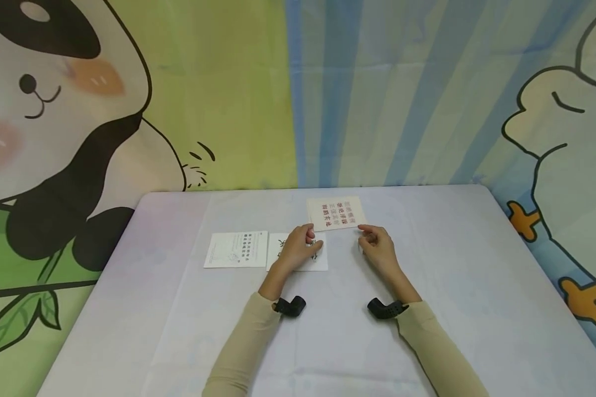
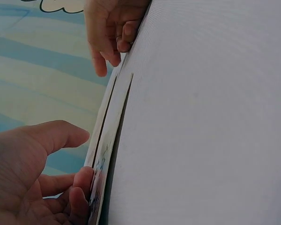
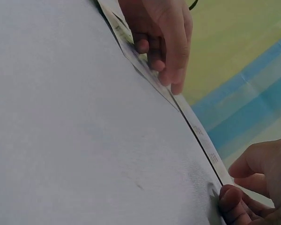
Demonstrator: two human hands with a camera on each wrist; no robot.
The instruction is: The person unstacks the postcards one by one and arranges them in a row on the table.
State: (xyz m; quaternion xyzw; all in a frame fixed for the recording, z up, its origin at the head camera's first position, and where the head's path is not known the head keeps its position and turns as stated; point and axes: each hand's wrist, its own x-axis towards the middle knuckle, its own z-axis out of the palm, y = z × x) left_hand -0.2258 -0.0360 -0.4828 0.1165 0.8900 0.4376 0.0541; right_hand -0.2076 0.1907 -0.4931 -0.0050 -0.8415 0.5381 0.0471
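Note:
A white card with red and grey characters (image 1: 335,214) lies flat at the far middle of the table. By its near left corner is my left hand (image 1: 296,251), fingers loosely bent and thumb apart. This hand is above a second white card with dark characters (image 1: 315,264) and partly hides it. My right hand (image 1: 380,249) has its fingertips at the red-lettered card's near right corner, thumb and fingers apart in the right wrist view. Whether the fingertips press the card is hard to tell.
A third white card with small dark print (image 1: 234,251) lies left of the second card, their edges close together. White cloth covers the table (image 1: 338,353). Behind it hangs a printed curtain (image 1: 377,94) with cartoon animals at the sides.

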